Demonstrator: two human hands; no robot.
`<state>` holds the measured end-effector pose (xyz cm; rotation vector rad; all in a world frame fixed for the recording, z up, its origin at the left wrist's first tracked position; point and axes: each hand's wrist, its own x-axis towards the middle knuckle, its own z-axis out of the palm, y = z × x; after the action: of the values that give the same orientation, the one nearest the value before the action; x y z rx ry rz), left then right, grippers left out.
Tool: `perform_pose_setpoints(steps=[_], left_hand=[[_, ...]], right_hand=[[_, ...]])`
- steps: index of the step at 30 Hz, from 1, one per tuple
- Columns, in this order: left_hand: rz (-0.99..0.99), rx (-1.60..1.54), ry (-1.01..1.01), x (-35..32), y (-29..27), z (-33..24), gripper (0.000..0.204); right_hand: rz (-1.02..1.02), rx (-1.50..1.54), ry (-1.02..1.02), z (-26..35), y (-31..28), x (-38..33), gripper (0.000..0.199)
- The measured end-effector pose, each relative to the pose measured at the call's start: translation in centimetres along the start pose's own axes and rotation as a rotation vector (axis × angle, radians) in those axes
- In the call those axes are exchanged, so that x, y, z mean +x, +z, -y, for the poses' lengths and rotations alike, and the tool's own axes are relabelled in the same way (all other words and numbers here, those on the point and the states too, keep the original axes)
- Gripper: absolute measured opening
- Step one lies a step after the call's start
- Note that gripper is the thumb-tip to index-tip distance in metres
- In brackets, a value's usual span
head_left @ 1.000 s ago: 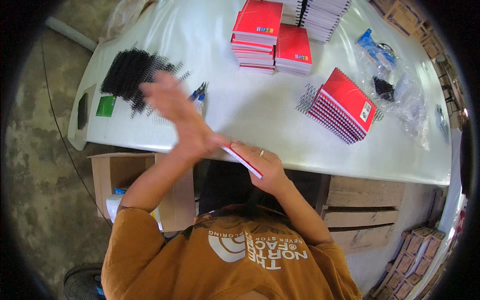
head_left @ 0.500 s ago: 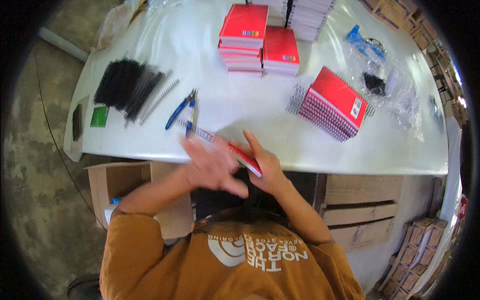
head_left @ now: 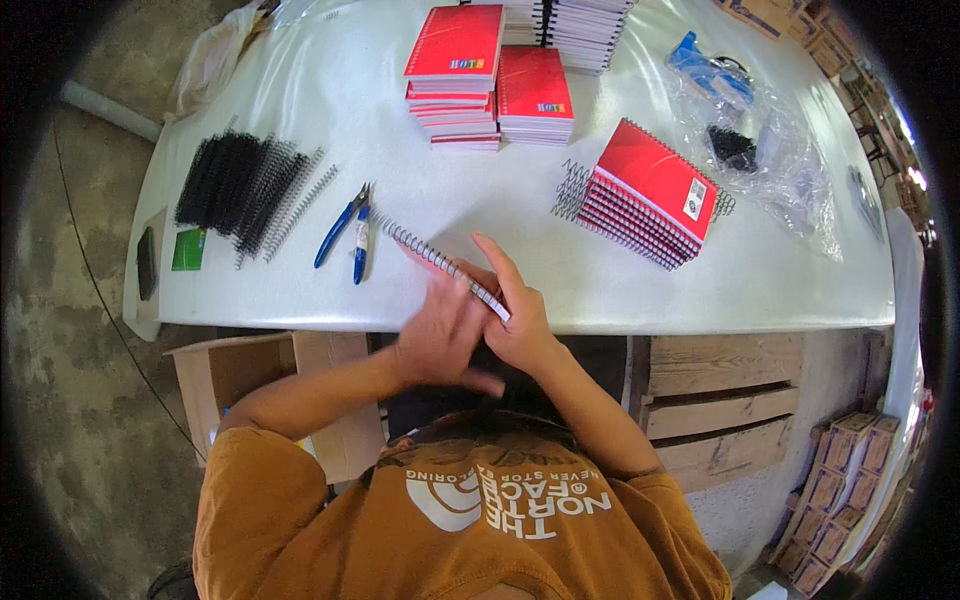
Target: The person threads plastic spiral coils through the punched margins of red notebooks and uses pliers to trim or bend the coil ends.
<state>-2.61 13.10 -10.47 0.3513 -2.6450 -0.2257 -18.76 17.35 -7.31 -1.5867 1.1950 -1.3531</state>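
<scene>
My right hand [head_left: 522, 322] grips a small notebook [head_left: 496, 303], held with its spine up and its cover mostly hidden by my hands. A dark wire spiral [head_left: 405, 238] runs along that spine and sticks out well past the far-left end. Against the near-left side of the notebook lies my left hand [head_left: 440, 335], slightly blurred, fingers stretched along the spiral and thumb apart. Blue-handled cutting pliers [head_left: 352, 235] rest on the table just left of the spiral's free end.
Loose black spirals [head_left: 250, 190] lie at the left beside a green card [head_left: 188, 250]. Red notebooks [head_left: 455, 45] are stacked at the back, and spiral-bound ones [head_left: 650, 180] at the right. Clear plastic [head_left: 790, 190] and a blue tape dispenser [head_left: 708, 75] sit beyond. A cardboard box [head_left: 335, 400] stands below the table edge [head_left: 750, 328].
My left hand has swept up and right, closer against the notebook. The notebook has turned so its spiral spine now shows, with less of the red cover visible. The view has shifted slightly.
</scene>
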Motion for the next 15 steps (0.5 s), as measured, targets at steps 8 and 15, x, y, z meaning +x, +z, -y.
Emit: perform_pose_setpoints(steps=[8,15], left_hand=[[-0.143,0.069,-0.035,3.8,-2.0,0.0,0.100],[-0.039,0.138,-0.078,7.2,-6.8,-0.7,0.047]], right_hand=[[0.028,0.103,0.032,-0.4,0.0,0.5,0.077],[-0.074,0.230,0.094,-0.8,-0.1,0.7,0.081]])
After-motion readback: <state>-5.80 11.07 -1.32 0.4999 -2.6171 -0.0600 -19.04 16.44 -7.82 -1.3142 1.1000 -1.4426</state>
